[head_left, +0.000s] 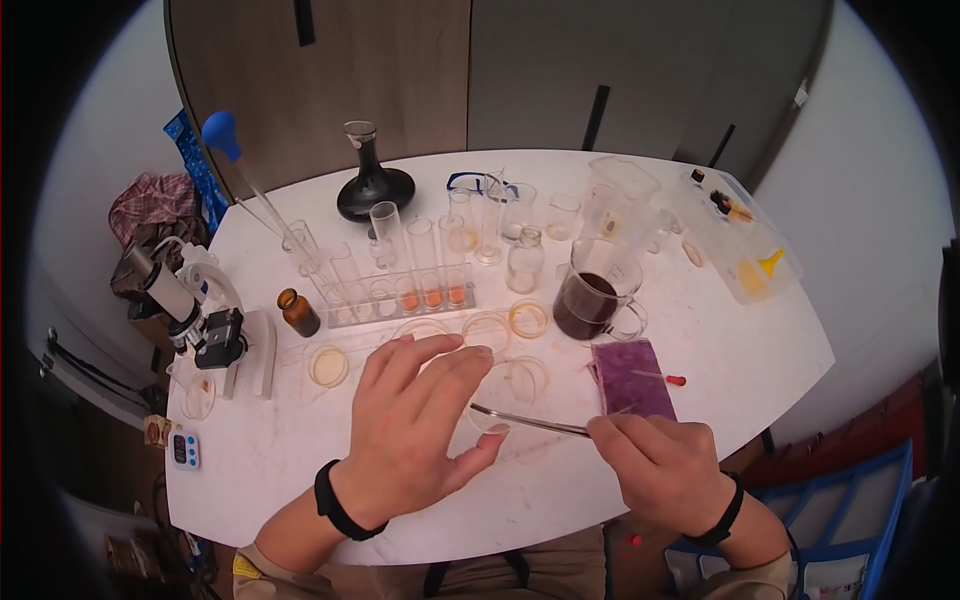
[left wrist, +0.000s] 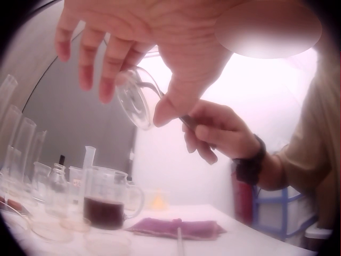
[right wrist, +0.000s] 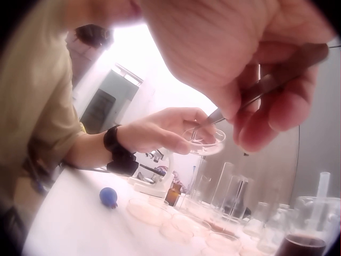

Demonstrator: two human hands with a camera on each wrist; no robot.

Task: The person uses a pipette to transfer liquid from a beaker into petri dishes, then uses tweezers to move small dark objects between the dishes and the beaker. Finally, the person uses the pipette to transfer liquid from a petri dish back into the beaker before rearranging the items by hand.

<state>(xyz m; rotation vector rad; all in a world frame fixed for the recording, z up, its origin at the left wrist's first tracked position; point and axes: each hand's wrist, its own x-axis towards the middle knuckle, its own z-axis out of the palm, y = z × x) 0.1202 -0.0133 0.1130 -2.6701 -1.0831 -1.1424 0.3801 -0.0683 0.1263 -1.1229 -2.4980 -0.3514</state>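
Note:
My left hand (head_left: pixel 415 425) holds a small clear petri dish (right wrist: pixel 213 148) at its edge, between thumb and fingers, above the table. The left wrist view has the dish tilted nearly on its side. My right hand (head_left: pixel 665 465) pinches a pair of metal tweezers (head_left: pixel 535 421) near the rear. The tweezers point left, and their tips reach inside the dish's rim in the right wrist view. Whether the tips grip anything I cannot tell. Below the hands lie several more petri dishes (head_left: pixel 487 331). A folded purple cloth (head_left: pixel 632 372) lies beside the right hand, with a red-ended dropper (head_left: pixel 675 380) across it.
Behind the dishes stands a clear rack (head_left: pixel 400 306) of test tubes, some holding orange liquid. A glass mug (head_left: pixel 588 300) of dark liquid is at right. The microscope (head_left: pixel 210 320), brown bottle (head_left: pixel 298 313) and timer (head_left: pixel 185 450) are at left. A dark flask (head_left: pixel 375 190) stands behind.

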